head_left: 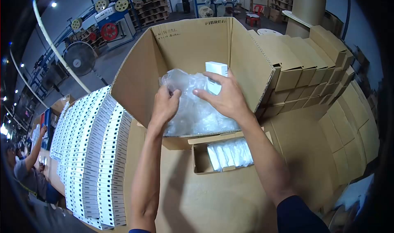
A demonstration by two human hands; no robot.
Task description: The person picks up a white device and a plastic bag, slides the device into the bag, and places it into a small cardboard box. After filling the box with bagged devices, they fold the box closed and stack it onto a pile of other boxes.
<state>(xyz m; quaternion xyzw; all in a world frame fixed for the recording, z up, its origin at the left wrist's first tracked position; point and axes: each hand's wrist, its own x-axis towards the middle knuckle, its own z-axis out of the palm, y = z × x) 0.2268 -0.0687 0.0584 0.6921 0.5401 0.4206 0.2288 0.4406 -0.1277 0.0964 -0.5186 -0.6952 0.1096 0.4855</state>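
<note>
A big open cardboard box [193,48] stands in front of me, with a heap of clear plastic bags [201,114] in it. The fingers of my left hand [166,105] are pinched on a clear plastic bag [177,77] at the top of the heap. My right hand [230,97] grips a small white box [216,68] upright, its index finger across the front and its thumb pointing toward the bag. Nearer me, a small open carton [201,161] holds a row of white items in clear plastic [230,154].
Tall stacks of white boxes [92,151] line the left of the cardboard-covered table [205,200]. Folded brown cartons [303,72] are piled at right. A large fan [78,60] and machines [111,23] stand behind; another person [30,171] is at far left.
</note>
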